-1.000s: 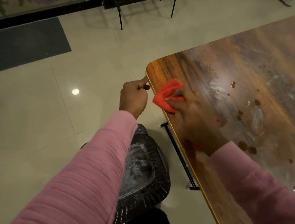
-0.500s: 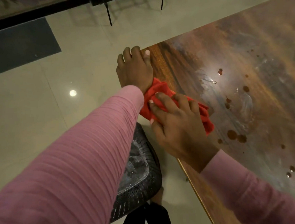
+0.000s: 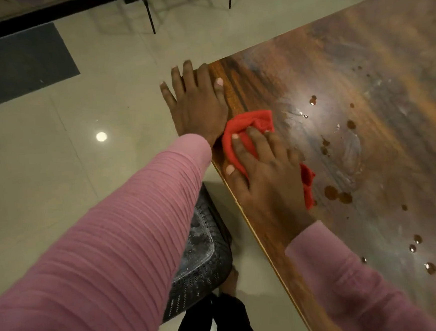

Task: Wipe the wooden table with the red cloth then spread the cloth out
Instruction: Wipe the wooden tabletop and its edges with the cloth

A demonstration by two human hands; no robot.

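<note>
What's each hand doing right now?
Left hand: open, flat at the table corner.
Right hand: open, pressing the red cloth.

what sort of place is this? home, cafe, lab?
Likely an indoor dining or common room; home or café, cannot tell. Cues: glossy tiled floor, wooden table with spilled brown drops, black perforated chair beside it, dark floor mat.

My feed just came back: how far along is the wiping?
Done: only smeared streaks mid-table suggest some passes. In hand: the right hand presses the bunched cloth on the table near its edge; the left hand lies flat at the corner. Left: brown drops dot the table beyond the cloth, and the cloth is not yet spread out.
</note>
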